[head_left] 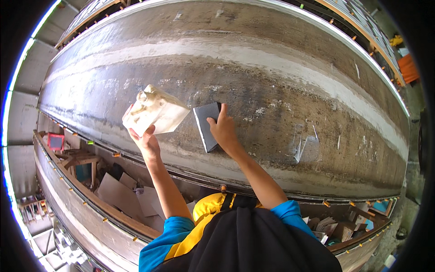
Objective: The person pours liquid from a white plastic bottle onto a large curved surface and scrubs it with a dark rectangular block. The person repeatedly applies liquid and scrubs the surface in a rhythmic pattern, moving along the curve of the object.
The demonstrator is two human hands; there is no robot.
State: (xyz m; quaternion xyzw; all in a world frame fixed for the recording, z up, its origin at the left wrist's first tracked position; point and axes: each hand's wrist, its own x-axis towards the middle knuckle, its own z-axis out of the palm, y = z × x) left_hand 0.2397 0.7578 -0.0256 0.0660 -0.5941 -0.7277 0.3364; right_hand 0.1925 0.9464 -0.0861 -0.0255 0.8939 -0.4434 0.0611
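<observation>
My left hand (147,141) grips a translucent cream plastic container (167,111) from below. It looks like a cut-off jug, and a lumpy, stained part stands at its top left. What lies inside cannot be made out. Just to the right, my right hand (224,130) is closed round the edge of a flat, dark grey ribbed block (207,119) with a pale strip along its left side. Both things are over the long, stained worktable (272,136). Whether the block touches the surface is hard to tell.
A pale band (272,61) runs lengthwise along the table. A wet-looking whitish smear (308,148) lies to the right. Along the near edge, small orange pegs (326,204) stick out. Below on the left, board pieces (118,196) fill a wooden-sided space between tables.
</observation>
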